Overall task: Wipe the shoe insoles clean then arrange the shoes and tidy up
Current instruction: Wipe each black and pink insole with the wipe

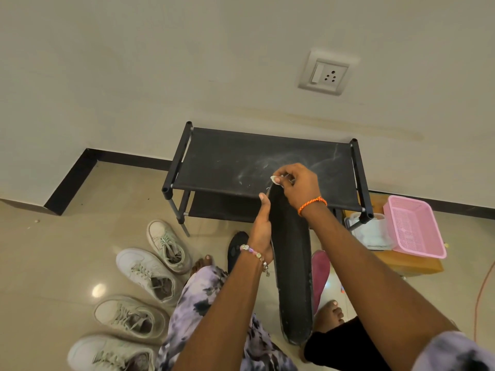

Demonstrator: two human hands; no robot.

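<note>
A long black insole stands on end in front of me, its lower tip near my lap. My left hand grips its left edge, thumb up. At the insole's top tip, my right hand pinches a small white wipe. Several pale sneakers lie in a row on the floor at the left. Another black insole and a pink insole lie on the floor behind the held one.
A low black shoe rack with a dusty fabric top stands against the wall. To the right, a pink plastic basket and a clear tub of wipes sit on a wooden board. My bare feet rest on the tiled floor.
</note>
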